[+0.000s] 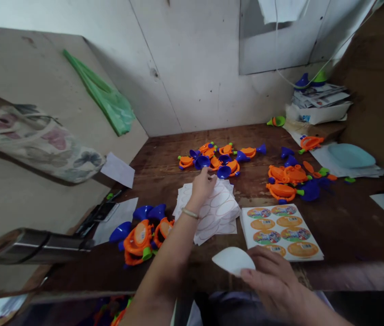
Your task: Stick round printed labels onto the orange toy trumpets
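Against a pale panelled wall (195, 77), a dark wooden desk (157, 151) is carrying orange-and-blue toys (233, 167). The right hand (273, 277) is pinching a white oval (230, 260) near the front edge; the left hand (202, 186) is reaching across oval-marked sheets (226, 219), its grip unclear.

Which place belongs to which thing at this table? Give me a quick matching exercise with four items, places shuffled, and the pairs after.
Things
1. white oval piece
2. printed label sheets
3. green bag
4. bangle

Places
A. against the panel on the left
B. on the wrist of the left hand
C. on the table, right of the white sheets
D. in the right hand

Pairs: 1-D, 2-C, 3-A, 4-B
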`<state>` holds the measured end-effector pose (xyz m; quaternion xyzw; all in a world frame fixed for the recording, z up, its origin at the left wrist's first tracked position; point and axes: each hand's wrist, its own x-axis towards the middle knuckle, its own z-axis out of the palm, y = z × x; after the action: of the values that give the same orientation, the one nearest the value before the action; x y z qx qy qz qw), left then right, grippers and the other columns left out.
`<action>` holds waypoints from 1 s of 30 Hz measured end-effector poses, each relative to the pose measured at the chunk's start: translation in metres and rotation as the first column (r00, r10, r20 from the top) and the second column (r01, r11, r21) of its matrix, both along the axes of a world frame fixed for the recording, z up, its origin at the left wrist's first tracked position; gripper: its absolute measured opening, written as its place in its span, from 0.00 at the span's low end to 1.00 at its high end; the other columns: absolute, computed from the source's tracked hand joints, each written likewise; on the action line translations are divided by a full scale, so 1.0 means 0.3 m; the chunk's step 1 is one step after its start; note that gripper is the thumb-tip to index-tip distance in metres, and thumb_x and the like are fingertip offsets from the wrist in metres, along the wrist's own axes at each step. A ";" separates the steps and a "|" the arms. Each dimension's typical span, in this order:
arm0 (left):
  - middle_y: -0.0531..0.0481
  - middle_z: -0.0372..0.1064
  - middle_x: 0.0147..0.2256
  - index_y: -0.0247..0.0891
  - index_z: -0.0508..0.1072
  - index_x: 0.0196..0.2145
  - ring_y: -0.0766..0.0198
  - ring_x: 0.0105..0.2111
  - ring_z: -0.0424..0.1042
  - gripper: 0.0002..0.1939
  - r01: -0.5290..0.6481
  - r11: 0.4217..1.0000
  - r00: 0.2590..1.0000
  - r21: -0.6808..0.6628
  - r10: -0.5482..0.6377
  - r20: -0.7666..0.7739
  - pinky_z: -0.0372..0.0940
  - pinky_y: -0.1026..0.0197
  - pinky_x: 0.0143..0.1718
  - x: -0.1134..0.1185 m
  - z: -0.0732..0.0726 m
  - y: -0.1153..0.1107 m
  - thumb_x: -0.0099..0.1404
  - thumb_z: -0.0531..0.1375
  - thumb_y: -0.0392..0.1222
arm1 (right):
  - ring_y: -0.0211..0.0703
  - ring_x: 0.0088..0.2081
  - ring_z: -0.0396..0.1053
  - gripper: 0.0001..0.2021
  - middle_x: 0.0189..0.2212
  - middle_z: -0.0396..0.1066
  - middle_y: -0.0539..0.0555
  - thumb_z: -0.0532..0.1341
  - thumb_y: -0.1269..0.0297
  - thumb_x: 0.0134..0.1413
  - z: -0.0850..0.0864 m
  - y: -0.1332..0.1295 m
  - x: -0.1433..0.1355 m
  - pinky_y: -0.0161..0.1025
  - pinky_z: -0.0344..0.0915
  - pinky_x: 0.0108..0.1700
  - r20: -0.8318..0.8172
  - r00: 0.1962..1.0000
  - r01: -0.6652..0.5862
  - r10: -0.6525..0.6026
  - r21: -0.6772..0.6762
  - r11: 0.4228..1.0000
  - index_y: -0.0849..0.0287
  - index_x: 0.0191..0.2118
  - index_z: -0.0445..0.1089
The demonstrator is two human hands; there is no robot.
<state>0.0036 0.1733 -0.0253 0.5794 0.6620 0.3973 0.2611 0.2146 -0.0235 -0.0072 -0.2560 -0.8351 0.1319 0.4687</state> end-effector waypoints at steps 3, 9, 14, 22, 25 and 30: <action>0.41 0.75 0.58 0.37 0.76 0.59 0.50 0.53 0.79 0.19 -0.008 1.000 1.000 0.006 0.008 -0.025 0.77 0.42 0.54 0.054 -0.045 0.097 0.76 0.67 0.49 | 0.43 0.27 0.79 0.31 0.31 0.83 0.46 0.56 0.80 0.67 0.007 0.019 0.001 0.36 0.77 0.29 -0.109 0.993 0.037 -0.036 0.007 0.999 0.46 0.70 0.62; 0.42 0.77 0.55 0.37 0.77 0.56 0.52 0.51 0.79 0.17 -0.039 0.988 0.991 0.149 0.018 0.135 0.77 0.44 0.53 0.067 0.000 0.146 0.76 0.67 0.49 | 0.46 0.34 0.82 0.10 0.34 0.81 0.50 0.62 0.71 0.69 0.039 0.060 0.049 0.39 0.79 0.36 -0.196 0.932 0.278 -0.306 -0.157 0.948 0.47 0.51 0.73; 0.49 0.78 0.41 0.39 0.77 0.43 0.60 0.43 0.78 0.13 -0.213 0.926 0.901 0.311 0.063 0.430 0.74 0.56 0.49 0.055 0.029 -0.082 0.76 0.61 0.51 | 0.58 0.63 0.74 0.42 0.64 0.69 0.61 0.66 0.70 0.69 0.019 0.153 0.081 0.58 0.75 0.60 -0.399 0.776 0.486 -0.489 -0.116 0.866 0.40 0.79 0.46; 0.56 0.72 0.31 0.43 0.72 0.34 0.65 0.33 0.72 0.10 -0.476 0.864 0.565 0.162 0.159 0.810 0.69 0.63 0.39 -0.012 -0.007 -0.277 0.66 0.68 0.48 | 0.67 0.79 0.53 0.47 0.78 0.51 0.68 0.63 0.67 0.72 0.002 0.232 -0.035 0.75 0.65 0.69 -0.297 0.846 0.433 -0.443 -0.103 0.896 0.42 0.82 0.30; 0.53 0.75 0.31 0.43 0.72 0.32 0.61 0.34 0.77 0.07 -0.447 0.894 0.384 0.027 0.165 0.909 0.74 0.57 0.41 -0.090 0.011 -0.208 0.68 0.63 0.45 | 0.67 0.79 0.54 0.48 0.77 0.53 0.68 0.64 0.65 0.72 0.003 0.225 -0.044 0.76 0.66 0.67 -0.324 0.833 0.434 -0.448 -0.118 0.893 0.41 0.82 0.31; 0.49 0.81 0.33 0.40 0.79 0.33 0.58 0.35 0.82 0.07 -0.281 0.956 0.136 -0.085 0.128 0.982 0.78 0.53 0.44 -0.057 0.055 -0.260 0.68 0.64 0.43 | 0.68 0.79 0.52 0.51 0.79 0.52 0.64 0.66 0.63 0.69 0.003 0.221 -0.039 0.79 0.64 0.67 -0.349 0.825 0.419 -0.444 -0.150 0.896 0.38 0.82 0.31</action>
<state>-0.0135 0.0954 -0.0089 0.1055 0.3846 0.7459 0.5335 0.2028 0.0429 -0.0063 -0.4236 -0.6458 0.0966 0.6278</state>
